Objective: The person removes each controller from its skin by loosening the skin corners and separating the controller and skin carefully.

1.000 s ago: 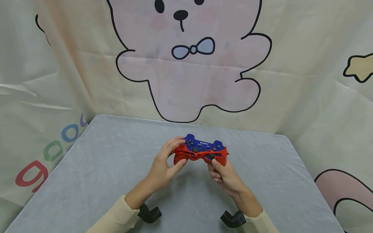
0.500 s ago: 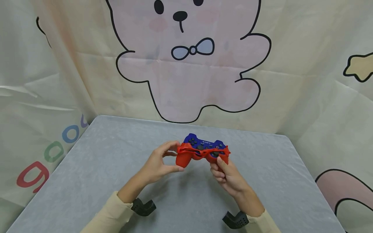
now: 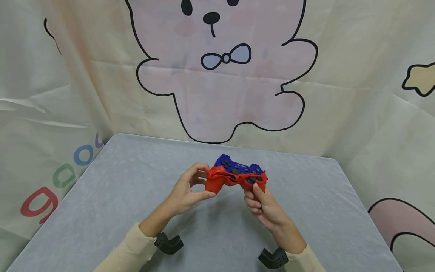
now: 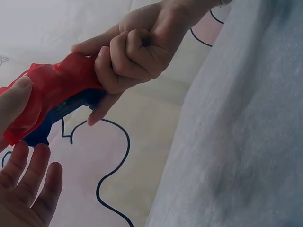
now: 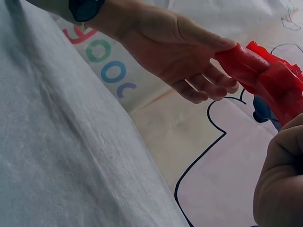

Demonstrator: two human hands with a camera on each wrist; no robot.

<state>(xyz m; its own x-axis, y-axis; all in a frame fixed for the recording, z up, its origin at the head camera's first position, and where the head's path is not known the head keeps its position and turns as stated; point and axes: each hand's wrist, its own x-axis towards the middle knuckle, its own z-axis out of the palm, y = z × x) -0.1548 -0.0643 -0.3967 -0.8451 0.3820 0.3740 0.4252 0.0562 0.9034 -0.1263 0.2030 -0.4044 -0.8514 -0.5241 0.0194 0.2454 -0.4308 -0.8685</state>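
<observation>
A blue Sony game controller (image 3: pixel 245 168) with a red silicone cover (image 3: pixel 214 184) stretched over its handles is held above the table. The cover's edge crosses the front near the thumbsticks, and the blue upper part is bare. At the controller's left end my left hand (image 3: pixel 180 196) pinches the covered handle, thumb below and fingers at the side. My right hand (image 3: pixel 268 211) grips the right handle, thumb on its front. In the left wrist view, the right hand's (image 4: pixel 137 56) fingers are curled at the red cover (image 4: pixel 57 85). The right wrist view shows the left thumb (image 5: pixel 213 41) on the cover's end.
A pale grey cloth covers the table (image 3: pixel 136 162). Behind it hangs a cream curtain (image 3: pixel 102 83) printed with a pink bear, with coloured letters at the left. Each wrist carries a black camera mount (image 3: pixel 168 243).
My left hand has shifted left, its fingers dropping from the controller's top to its side. More of the red left handle shows. The right hand keeps its grip.
</observation>
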